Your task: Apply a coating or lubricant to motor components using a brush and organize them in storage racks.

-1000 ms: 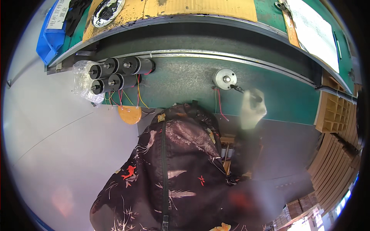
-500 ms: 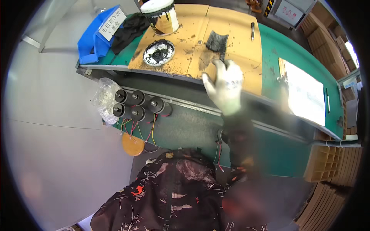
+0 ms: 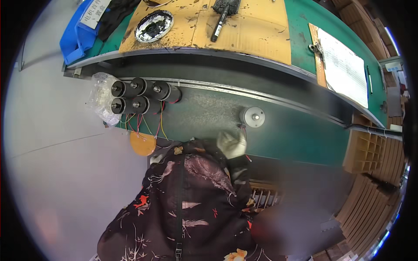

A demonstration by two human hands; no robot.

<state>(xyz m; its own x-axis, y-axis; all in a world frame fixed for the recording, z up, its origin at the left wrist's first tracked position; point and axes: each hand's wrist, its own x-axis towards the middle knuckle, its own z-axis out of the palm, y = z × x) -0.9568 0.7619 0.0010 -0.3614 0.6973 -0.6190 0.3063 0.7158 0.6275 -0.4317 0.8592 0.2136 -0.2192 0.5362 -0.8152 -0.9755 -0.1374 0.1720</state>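
My right hand (image 3: 231,145), in a pale glove, is at the bench's near edge with thumb and fingers apart. Just beyond it a single motor (image 3: 253,117) stands with its light round face and shaft up; its thin wires hang close to my thumb. Whether my fingers touch the wires is unclear. Of my left hand (image 3: 156,158) only a small pale patch shows beside my jacket, so its fingers are hidden. On the stained cardboard (image 3: 257,39) lies a black-smeared brush (image 3: 220,21), its dark handle pointing towards me.
Several dark motors (image 3: 161,90) with coloured wires stand at the left beside a clear plastic bag (image 3: 102,98). A paint-smeared lid (image 3: 153,27) and a blue bin (image 3: 78,39) are on the raised shelf, a clipboard (image 3: 320,65) at its right. A round wooden stool (image 3: 143,143) sits below.
My right hand has left the brush on the cardboard and come back towards me, beside the single motor. The view has shifted, so the bench appears higher.
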